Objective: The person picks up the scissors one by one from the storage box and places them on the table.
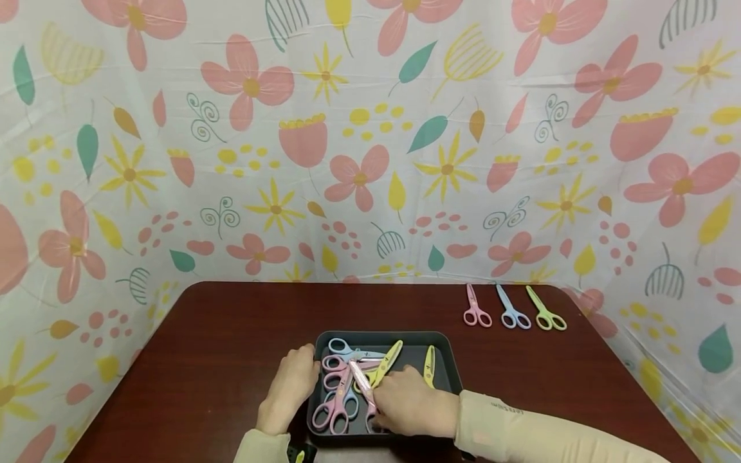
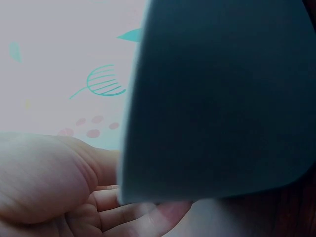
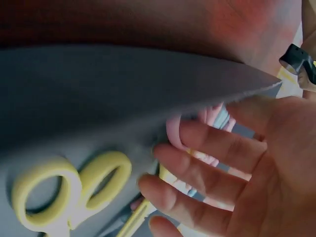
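Observation:
A dark grey tray (image 1: 456, 376) holds several pairs of scissors with pink, blue and yellow handles. My left hand (image 1: 294, 381) grips its left rim; in the left wrist view the fingers (image 2: 133, 217) lie under the tray's wall (image 2: 212, 108). Over the middle of the tray, my right hand (image 1: 412, 400) pinches a pair of pink scissors (image 1: 362, 381) by the handle. In the right wrist view the index finger is at the pink loop (image 3: 173, 131), and the other fingers are loosely bent. The thumb's tip is hidden.
Pink scissors (image 1: 475, 308), blue scissors (image 1: 509, 310) and green scissors (image 1: 543, 311) lie in a row at the table's back right. Yellow scissors (image 1: 429, 366) sit in the tray's right part, partly behind my right hand. A patterned curtain (image 1: 359, 161) hangs behind the brown table (image 1: 231, 334).

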{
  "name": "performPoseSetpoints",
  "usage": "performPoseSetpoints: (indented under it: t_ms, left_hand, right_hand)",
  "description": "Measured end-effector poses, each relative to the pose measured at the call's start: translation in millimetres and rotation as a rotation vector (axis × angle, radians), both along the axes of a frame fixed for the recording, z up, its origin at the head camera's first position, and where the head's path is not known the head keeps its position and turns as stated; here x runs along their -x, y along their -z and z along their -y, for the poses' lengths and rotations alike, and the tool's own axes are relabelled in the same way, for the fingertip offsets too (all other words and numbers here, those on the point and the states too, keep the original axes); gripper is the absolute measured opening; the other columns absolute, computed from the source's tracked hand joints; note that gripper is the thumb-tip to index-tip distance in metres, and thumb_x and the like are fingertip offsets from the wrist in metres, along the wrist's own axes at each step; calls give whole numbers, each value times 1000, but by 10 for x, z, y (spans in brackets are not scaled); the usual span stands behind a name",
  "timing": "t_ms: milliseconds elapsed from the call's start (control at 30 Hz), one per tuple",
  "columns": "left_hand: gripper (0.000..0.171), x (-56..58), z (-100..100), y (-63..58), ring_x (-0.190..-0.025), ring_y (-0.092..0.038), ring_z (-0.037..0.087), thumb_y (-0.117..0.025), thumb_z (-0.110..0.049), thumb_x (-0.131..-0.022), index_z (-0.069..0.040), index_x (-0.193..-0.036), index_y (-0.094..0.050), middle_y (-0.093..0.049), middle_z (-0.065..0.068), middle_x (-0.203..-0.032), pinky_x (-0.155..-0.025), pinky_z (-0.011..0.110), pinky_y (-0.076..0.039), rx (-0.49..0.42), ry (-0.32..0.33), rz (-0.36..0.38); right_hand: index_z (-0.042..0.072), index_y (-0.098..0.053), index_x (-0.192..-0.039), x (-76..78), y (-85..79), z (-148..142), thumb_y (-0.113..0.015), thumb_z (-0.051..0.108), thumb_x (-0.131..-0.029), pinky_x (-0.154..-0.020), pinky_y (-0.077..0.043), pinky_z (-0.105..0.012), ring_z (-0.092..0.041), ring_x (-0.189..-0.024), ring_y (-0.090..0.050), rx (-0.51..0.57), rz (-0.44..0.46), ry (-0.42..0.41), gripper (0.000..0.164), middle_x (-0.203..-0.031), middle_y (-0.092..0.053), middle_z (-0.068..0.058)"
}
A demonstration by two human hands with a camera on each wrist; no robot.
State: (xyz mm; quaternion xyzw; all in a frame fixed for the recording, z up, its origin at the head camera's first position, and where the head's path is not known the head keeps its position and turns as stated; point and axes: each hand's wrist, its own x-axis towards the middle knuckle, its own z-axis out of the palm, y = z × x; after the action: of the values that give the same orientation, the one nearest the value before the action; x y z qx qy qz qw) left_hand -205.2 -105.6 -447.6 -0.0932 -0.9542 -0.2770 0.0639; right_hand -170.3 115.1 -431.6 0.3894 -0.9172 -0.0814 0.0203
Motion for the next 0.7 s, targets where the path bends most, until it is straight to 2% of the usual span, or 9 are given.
performPoseSetpoints:
  t_ms: [133,233,433,700]
  left_hand:
    - [8,5,-1,10,-70,-64,40,-67,-2,-86,4,-88,-62,-63,18,-75,-59,47,-49,-3,0,6]
    - [8,7,-2,16,-71,-65,41,-67,-2,-86,3,-86,-61,-63,19,-76,-60,48,-49,-7,-5,2]
    - [7,-3,-1,8,-71,-65,40,-67,-2,-86,3,-87,-62,-63,18,-75,-60,47,-49,-12,-6,15]
    - [8,-2,-1,8,-70,-64,38,-67,-2,-87,4,-88,-62,-62,16,-74,-59,45,-49,-9,-1,14]
  right_hand:
    - [26,-52,-57,-1,13,-29,-77,39,-75,-46,-36,-37,-12,-58,-54,-9,-9,28,33,-60,-54,8]
    - [25,-52,-57,-19,19,-40,-78,32,-71,-45,-37,-38,-14,-57,-54,-21,-56,50,30,-61,-55,5]
    - [23,-58,-59,-67,68,-62,-75,32,-69,-49,-38,-38,-16,-61,-53,-25,-149,88,22,-67,-55,2]
    - [22,-52,-53,-37,-5,-140,-75,26,-67,-48,-36,-35,-15,-59,-55,41,-160,78,28,-67,-56,4]
